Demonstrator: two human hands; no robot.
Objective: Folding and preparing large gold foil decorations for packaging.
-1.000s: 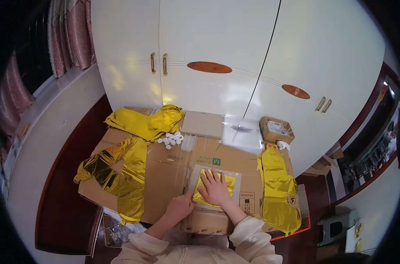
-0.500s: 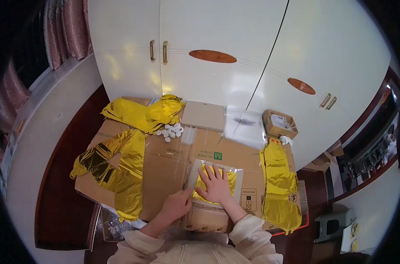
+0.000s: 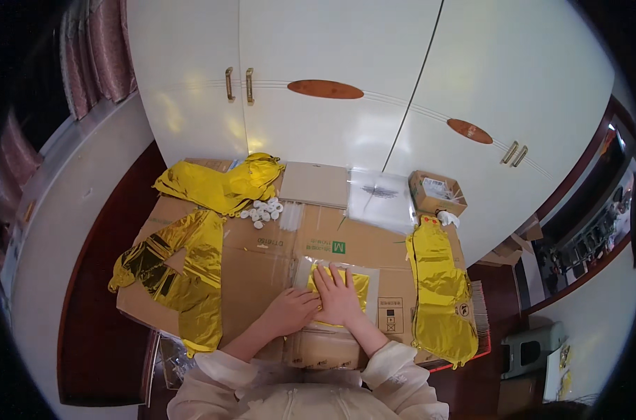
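Note:
A folded gold foil balloon [image 3: 360,285] lies in a clear plastic bag [image 3: 372,288] on the cardboard box top. My right hand [image 3: 339,299] presses flat on it, fingers spread and covering its middle. Along the bag's left edge rests my left hand [image 3: 295,310], its fingers stretched out and reaching the foil beside my right hand. Neither hand grasps anything. Unfolded gold foil balloons lie at the left [image 3: 199,280], the back left [image 3: 213,185] and the right [image 3: 440,287].
A pile of small white rolls [image 3: 263,210] sits behind my hands, near a grey-brown cardboard sheet [image 3: 314,185]. Clear plastic bags [image 3: 382,201] are stacked beside a small open carton [image 3: 437,192]. White cabinet doors [image 3: 332,133] rise behind; a grey stool [image 3: 535,350] stands at the right.
My left hand has gone from closed fingers at the bag's edge to lying flat with fingers stretched over the foil's left side. My right hand stays on the foil; the view has shifted slightly.

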